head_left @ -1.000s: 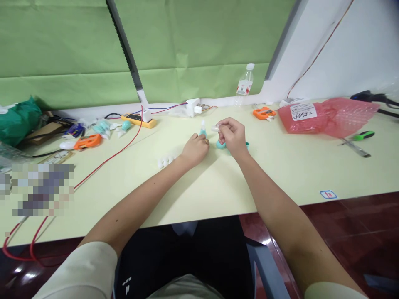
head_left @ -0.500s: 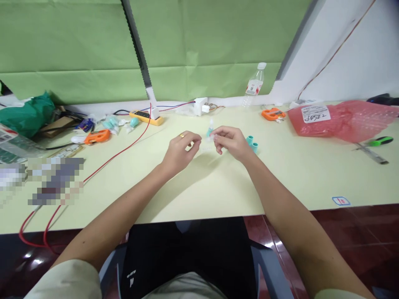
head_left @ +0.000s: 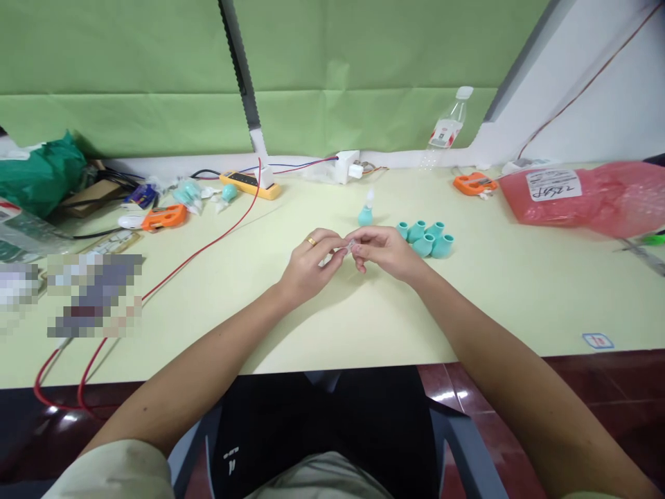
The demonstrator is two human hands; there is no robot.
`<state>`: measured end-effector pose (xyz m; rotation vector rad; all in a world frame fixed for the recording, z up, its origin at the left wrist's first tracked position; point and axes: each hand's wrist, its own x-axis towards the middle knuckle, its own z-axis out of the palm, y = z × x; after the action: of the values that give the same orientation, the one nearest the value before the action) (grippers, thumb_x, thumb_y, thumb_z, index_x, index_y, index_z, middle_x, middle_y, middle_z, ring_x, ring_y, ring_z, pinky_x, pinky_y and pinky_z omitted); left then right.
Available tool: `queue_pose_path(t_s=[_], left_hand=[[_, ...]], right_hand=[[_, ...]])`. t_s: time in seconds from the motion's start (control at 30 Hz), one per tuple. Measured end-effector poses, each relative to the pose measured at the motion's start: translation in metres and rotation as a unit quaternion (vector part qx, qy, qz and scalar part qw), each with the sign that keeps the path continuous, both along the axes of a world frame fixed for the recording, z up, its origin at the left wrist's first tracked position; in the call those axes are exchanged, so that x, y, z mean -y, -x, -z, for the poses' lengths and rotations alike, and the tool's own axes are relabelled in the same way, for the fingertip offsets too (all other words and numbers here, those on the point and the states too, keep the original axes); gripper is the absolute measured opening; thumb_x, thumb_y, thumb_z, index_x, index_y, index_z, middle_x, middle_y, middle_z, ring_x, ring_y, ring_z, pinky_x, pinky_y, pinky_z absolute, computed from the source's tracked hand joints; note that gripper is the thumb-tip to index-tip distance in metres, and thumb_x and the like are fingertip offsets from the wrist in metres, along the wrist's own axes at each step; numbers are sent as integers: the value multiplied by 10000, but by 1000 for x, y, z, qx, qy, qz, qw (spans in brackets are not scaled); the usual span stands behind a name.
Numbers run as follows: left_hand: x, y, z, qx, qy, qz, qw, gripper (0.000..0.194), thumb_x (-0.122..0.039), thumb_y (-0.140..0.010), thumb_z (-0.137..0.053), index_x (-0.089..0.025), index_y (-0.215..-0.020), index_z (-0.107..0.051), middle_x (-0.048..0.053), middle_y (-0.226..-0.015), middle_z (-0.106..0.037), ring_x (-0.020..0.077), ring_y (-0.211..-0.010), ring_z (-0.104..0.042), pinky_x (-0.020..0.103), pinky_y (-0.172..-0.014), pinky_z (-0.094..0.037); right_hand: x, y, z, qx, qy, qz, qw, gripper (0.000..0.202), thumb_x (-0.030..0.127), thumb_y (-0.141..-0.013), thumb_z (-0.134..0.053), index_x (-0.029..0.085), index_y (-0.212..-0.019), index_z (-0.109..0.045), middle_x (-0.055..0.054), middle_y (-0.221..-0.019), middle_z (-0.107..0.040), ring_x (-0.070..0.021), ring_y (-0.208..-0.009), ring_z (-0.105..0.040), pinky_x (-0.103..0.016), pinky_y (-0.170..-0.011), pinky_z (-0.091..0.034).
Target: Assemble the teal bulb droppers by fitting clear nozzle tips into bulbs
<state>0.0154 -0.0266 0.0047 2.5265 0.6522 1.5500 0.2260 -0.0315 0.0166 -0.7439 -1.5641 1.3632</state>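
Observation:
My left hand (head_left: 316, 267), with a ring on one finger, meets my right hand (head_left: 388, 254) over the middle of the table. The fingertips of both hands are closed around a small clear plastic piece (head_left: 350, 247); fingers hide most of it, and its exact kind cannot be made out. Just beyond my hands stands a teal rubber bulb (head_left: 366, 216) topped with a clear nozzle (head_left: 370, 197). Beside my right hand several teal bulbs (head_left: 424, 244) stand in a group, their open necks upward.
An upright plastic bottle (head_left: 445, 132) and a white plug adapter (head_left: 347, 168) are at the back. Right of them lie orange cutters (head_left: 474, 183) and a red bubble-wrap package (head_left: 582, 201). To the left are a yellow multimeter (head_left: 249, 184), another orange tool (head_left: 165, 217) and a red cable (head_left: 208, 242).
My two hands, apart before, have come together at the clear piece, which my right fingers held. The view has shifted, and the teal bulbs are now less hidden by my right hand.

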Motion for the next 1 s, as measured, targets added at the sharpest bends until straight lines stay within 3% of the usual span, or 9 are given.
queue_pose_path(t_s=[0.37, 0.53, 1.0], left_hand=[[8, -5, 0, 55, 44, -1, 998, 119, -244, -972, -650, -210, -1078, -692, 61, -964, -711, 167, -911, -660, 329, -811, -568], [10, -7, -1, 73, 51, -3, 996, 43, -236, -958, -668, -200, -980, -670, 47, -932, -708, 156, -871, -648, 317, -796, -556], [14, -9, -3, 98, 114, -5, 989, 41, -235, -943, -669, -206, -946, -698, 51, -958, -708, 175, -936, -670, 351, -867, -540]], right_hand=[[1, 1, 3, -18, 5, -19, 1000, 313, 398, -863, -814, 152, -1050, -762, -23, -754, -686, -142, -642, -653, -309, -601, -596], [0, 0, 5, -21, 12, -11, 1000, 306, 387, -857, -821, 156, -1050, -762, -13, -725, -675, -143, -633, -651, -309, -596, -593], [0, 3, 5, -22, 2, 3, 1000, 346, 409, -842, -831, 164, -1079, -775, -40, -783, -708, -159, -675, -670, -332, -606, -606]])
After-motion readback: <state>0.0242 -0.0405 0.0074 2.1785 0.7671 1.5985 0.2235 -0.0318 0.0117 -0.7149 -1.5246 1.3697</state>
